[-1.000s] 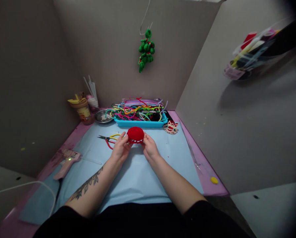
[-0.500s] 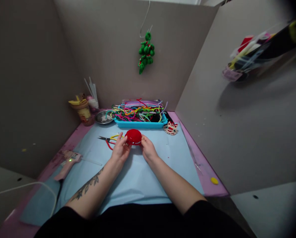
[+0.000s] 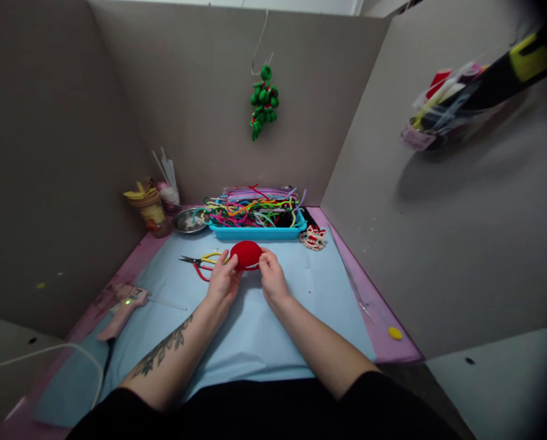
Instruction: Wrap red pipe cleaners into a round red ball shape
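A red, rounded, fuzzy-looking piece (image 3: 246,255) is held between my two hands above the blue sheet (image 3: 255,330), with a white patch along its lower right edge. My left hand (image 3: 223,278) grips its left side, thumb near the front. On the right side, my right hand (image 3: 272,275) pinches the edge with its fingertips. What the underside looks like is hidden. Just left of my left hand lie scissors (image 3: 200,262) with one yellow and one red handle, blades pointing left.
Behind my hands a blue tray (image 3: 257,233) holds many coloured fuzzy stems, beside a metal bowl (image 3: 190,221). A pink glue gun (image 3: 125,311) with a lit green light lies left. A cream-and-red ornament (image 3: 313,238) sits right of the tray; a yellow disc (image 3: 395,333) lies near the right edge.
The red piece has turned a little in my hands, showing a smoother, wider face. Both hands keep their hold. The whole view has shifted slightly.
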Demonstrator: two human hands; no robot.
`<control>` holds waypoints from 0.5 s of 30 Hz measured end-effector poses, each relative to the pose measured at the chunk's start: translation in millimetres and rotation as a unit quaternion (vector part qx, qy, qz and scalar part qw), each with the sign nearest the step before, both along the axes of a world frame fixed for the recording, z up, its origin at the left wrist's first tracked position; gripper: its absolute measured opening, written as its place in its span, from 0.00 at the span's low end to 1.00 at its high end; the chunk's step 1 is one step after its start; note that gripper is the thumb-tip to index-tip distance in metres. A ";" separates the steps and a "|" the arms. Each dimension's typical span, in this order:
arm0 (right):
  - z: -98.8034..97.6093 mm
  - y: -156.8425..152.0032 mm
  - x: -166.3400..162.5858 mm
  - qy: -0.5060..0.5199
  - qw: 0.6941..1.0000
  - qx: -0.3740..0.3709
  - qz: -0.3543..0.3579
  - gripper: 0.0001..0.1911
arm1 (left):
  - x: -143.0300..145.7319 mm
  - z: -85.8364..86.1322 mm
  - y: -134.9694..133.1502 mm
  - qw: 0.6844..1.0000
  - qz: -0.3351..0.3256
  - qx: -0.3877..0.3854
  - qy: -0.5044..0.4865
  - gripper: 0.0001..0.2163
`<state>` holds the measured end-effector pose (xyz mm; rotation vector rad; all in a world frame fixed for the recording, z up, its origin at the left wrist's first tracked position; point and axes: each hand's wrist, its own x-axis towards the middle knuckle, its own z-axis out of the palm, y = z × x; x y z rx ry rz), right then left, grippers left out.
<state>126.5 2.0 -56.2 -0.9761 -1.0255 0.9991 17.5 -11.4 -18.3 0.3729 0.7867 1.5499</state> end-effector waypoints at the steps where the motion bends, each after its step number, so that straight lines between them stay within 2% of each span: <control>1: 0.7 -0.9 -1.1 -0.004 1.000 0.001 -0.012 0.12 | -0.3 0.0 0.5 1.000 0.001 -0.002 -0.001 0.27; 8: 1.5 -0.4 -3.9 0.007 0.997 -0.026 -0.067 0.13 | 7.4 1.4 -7.2 0.996 -0.060 0.058 -0.004 0.24; 15: 6.6 -7.1 -4.8 -0.028 0.996 -0.008 -0.081 0.13 | 9.4 -2.0 -5.4 0.998 -0.041 0.024 0.039 0.24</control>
